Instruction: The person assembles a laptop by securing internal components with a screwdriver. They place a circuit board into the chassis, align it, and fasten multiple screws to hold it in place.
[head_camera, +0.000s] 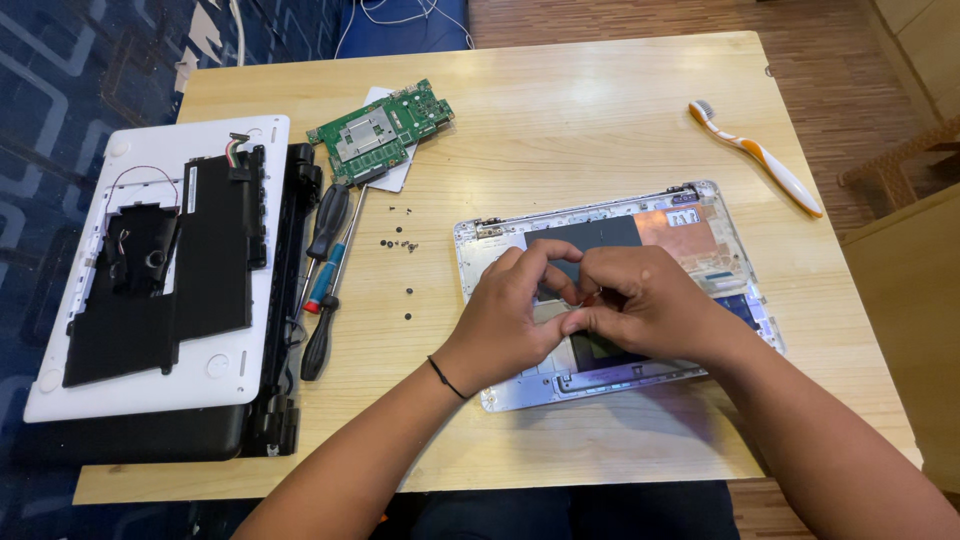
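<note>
**Clerk:** Wooden desk (600, 110), pale top, dark patterned floor covering on one side and brown boards on the other. List the middle first.

**Checker:** Item one: opened laptop shell (715, 235), silver frame, copper foil patch and dark sheet inside, lying flat just in front of the person. Left hand (505, 320) and right hand (650, 300) meet over its centre, fingertips pinched together on something very small with a red-orange tint; what it is, I cannot tell. Both hands are clenched around that pinch and hide the shell's middle.

**Clerk:** Left side?

**Checker:** Item two: white bottom cover (250, 145) with a black battery pack (215, 260) seated in it, resting on the black lid part. Item three: two screwdrivers (325, 260) side by side just beside the cover. Item four: green circuit board (385, 128) on a white card, towards the far edge. Item five: loose screws (400, 240), scattered between the screwdrivers and the shell. Item six: orange-and-white toothbrush (760, 155), far right, well apart.

**Clerk:** Risks?

**Checker:** By my judgement, the pinched piece is small enough to slip and vanish into the shell. A pull too hard could tear whatever it joins. The screws lie unsorted and open; a brushing forearm could send them off the desk.
</note>
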